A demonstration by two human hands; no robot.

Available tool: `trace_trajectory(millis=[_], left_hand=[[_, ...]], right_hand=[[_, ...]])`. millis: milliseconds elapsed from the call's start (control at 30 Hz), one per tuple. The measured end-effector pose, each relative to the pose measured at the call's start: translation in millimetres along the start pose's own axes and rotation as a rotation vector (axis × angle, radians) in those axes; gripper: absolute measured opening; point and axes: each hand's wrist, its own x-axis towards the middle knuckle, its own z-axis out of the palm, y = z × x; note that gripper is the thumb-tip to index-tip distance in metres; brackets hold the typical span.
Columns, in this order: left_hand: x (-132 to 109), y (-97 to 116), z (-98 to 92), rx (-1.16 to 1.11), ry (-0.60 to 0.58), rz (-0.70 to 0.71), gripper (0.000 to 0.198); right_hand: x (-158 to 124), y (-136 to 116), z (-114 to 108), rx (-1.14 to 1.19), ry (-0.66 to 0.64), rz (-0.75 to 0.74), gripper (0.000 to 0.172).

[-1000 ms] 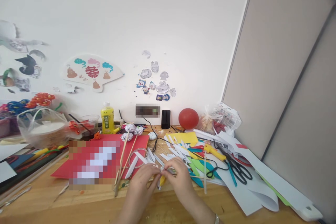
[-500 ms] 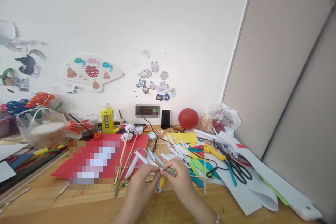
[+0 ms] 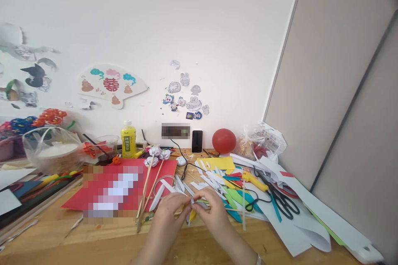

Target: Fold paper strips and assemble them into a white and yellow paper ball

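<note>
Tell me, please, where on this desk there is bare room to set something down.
The desk is bare along its near edge below the red sheet, left of the left hand. A smaller patch lies between the right hand and the white sheets. Beyond, paper strips, glue gun and scissors crowd it.

The paper scrap [image 3: 192, 215] pinched at the near edge is yellow with a touch of white. From it, a red sheet [image 3: 158, 169] lies at ten o'clock. At eleven stands a bottle [image 3: 128, 140], yellow with a green label. At twelve is a black phone [image 3: 197, 141], and at one a plain red balloon [image 3: 224, 140] and a yellow card [image 3: 219, 162]. At two, strips [image 3: 233, 196] in white, green, teal and red fan out beside a yellow glue gun [image 3: 253, 179] and black-handled scissors [image 3: 281, 203]. The table [image 3: 93, 240] is pale honey wood. On the white wall [image 3: 186, 16], a cream fan cut-out [image 3: 112, 85] carries a red character, teal and pink clouds and brown gourds.
</note>
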Motion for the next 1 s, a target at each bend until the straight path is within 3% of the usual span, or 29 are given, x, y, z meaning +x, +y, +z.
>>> trace_trajectory(millis=[567, 1000], left_hand=[[-6, 5, 0.2, 0.231, 0.127, 0.113, 0.011], [0, 11, -9.9, 0.439, -0.001, 0.2, 0.017]], right_hand=[[-4, -6, 6, -0.033, 0.058, -0.021, 0.007], [-2, -3, 5, -0.077, -0.03, -0.03, 0.009]])
